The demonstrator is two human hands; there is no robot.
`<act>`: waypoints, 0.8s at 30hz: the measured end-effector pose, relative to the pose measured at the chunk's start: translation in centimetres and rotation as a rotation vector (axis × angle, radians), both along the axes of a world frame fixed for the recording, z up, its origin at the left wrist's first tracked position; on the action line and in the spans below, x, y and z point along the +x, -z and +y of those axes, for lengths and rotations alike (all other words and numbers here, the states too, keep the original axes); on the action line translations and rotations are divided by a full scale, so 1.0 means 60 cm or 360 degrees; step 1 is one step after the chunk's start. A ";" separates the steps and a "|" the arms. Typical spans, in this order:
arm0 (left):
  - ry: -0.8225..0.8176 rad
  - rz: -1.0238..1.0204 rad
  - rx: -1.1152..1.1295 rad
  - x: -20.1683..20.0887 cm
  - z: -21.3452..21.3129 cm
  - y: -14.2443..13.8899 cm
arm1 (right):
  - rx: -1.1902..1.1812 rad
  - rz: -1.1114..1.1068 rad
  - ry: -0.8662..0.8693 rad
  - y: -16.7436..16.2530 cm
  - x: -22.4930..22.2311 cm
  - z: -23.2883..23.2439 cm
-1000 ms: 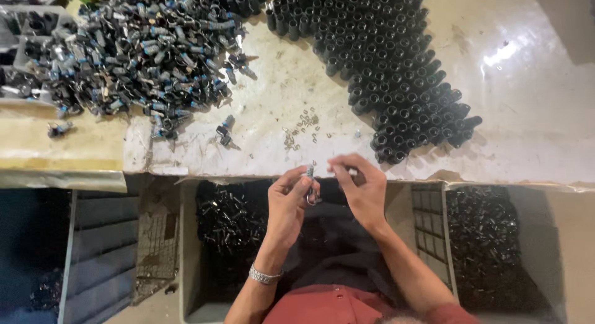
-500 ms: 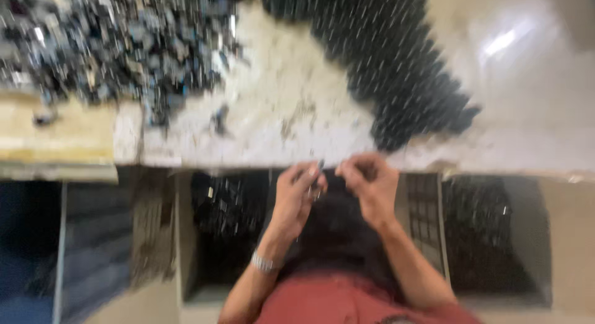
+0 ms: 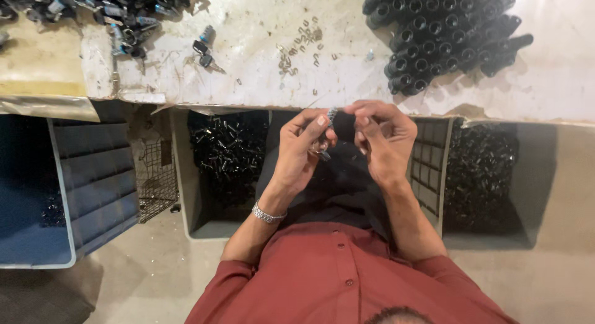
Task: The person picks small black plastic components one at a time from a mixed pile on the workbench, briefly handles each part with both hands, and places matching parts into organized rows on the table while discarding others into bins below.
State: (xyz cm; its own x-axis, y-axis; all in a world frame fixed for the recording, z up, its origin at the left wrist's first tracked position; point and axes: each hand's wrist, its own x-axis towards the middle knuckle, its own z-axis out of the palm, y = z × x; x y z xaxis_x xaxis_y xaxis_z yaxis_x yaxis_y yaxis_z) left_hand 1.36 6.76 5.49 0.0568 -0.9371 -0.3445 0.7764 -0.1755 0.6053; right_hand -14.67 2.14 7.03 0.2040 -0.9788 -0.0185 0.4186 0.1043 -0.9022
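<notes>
Small metal part (image 3: pixel 330 118) pinched betw. left hand (image 3: pixel 302 144) & right hand (image 3: pixel 382 138) fingers, both closed on it.

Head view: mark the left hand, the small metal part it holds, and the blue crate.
left hand (image 3: pixel 297 153), head view, back of the hand below the knuckles.
small metal part (image 3: pixel 331 115), head view, tip showing above the thumb.
blue crate (image 3: pixel 93 175), head view, ribbed side wall.

Black caps (image 3: pixel 443 42) stand on the workbench (image 3: pixel 260 57) right; metal parts (image 3: pixel 118 14) left; crates (image 3: pixel 93 181) below.
</notes>
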 end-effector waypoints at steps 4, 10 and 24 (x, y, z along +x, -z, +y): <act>0.0025 0.0008 -0.0012 0.001 -0.001 -0.002 | -0.0040 -0.0092 0.0057 0.005 0.002 0.000; 0.0050 0.0019 0.0012 0.001 0.003 0.000 | 0.0108 0.0046 0.0027 -0.009 0.004 0.005; -0.0013 -0.0436 -0.0133 -0.008 0.010 -0.026 | -0.0469 0.0776 0.0120 -0.032 0.005 0.016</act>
